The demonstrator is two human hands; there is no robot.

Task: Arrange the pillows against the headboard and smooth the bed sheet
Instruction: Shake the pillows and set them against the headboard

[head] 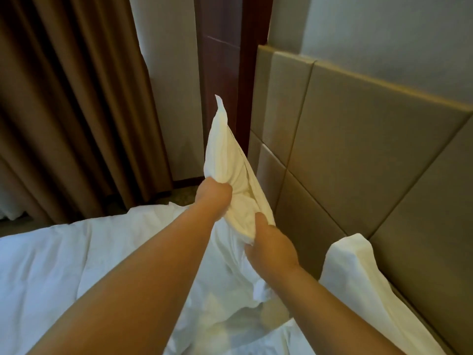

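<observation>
**Forearms (143, 278) extended, pillow (227, 155) gripped on end**

Rumpled white bed sheet (51, 265) is seen at 8 o'clock. At centre the left hand (213, 194) is clenched on the pillow's edge — the right hand (271, 247) on its lower end. At 4 o'clock a second pillow (358, 272) is propped against the headboard (358, 137).

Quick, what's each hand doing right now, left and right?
Left hand: closed, gripping the pillow.
Right hand: closed, gripping the same pillow nearer its lower edge.
</observation>
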